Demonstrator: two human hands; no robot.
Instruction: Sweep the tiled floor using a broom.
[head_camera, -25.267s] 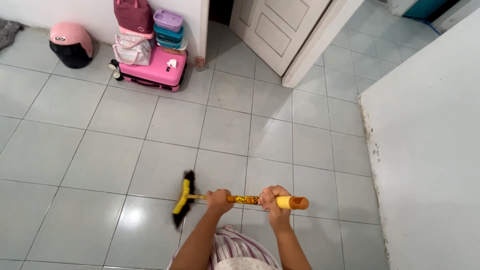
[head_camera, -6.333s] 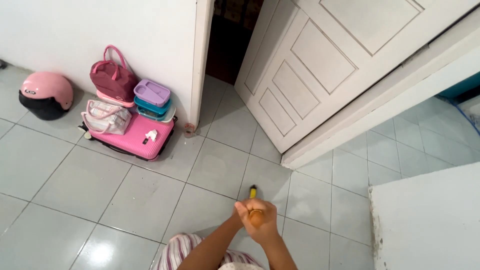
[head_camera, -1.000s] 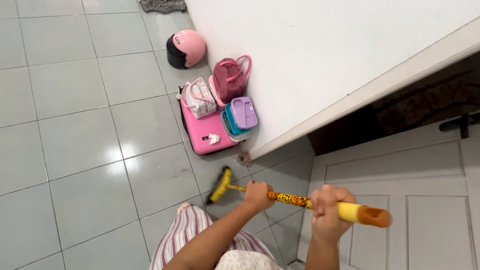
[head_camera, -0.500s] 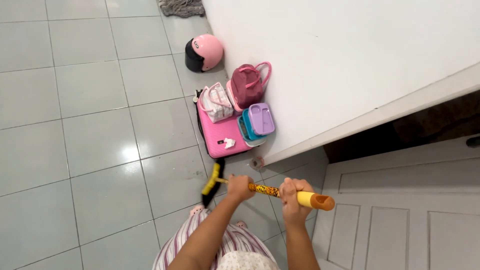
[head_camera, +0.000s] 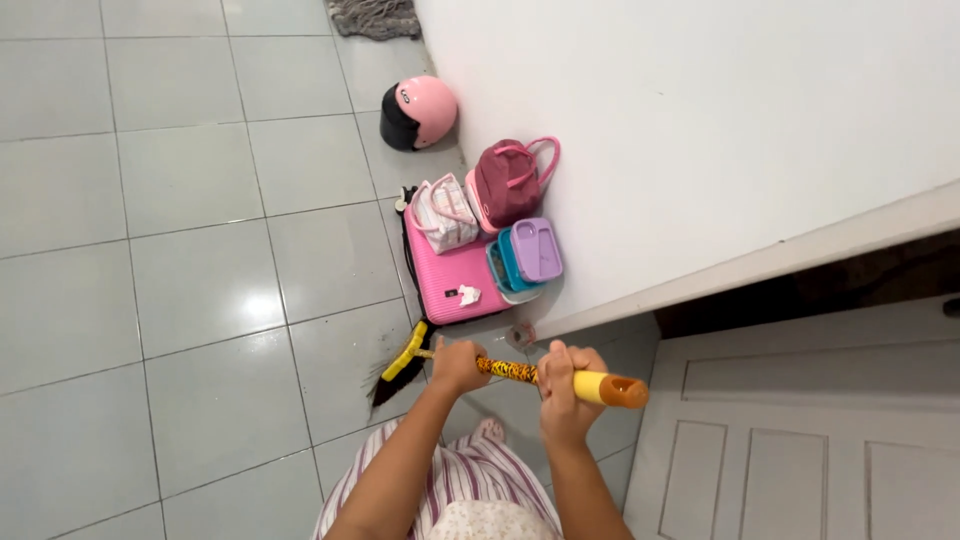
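You hold the broom (head_camera: 480, 366) in both hands, its head on the floor (head_camera: 190, 290) just near of the pink suitcase (head_camera: 450, 275).

Your left hand (head_camera: 459, 364) is wrapped round the patterned shaft low down, and your right hand (head_camera: 566, 392) is clenched round the yellow grip by the orange end cap. The black bristles touch the tile just left of your left hand. Open tiled floor spreads wide to the left and far left. To the right you are hemmed in: the white wall (head_camera: 700, 130) edge, the dark doorway and the white door (head_camera: 800, 440) lie close. Stacked bags (head_camera: 480, 195), lunch boxes (head_camera: 530, 255) and a pink helmet (head_camera: 420, 112) line the wall beyond the suitcase.
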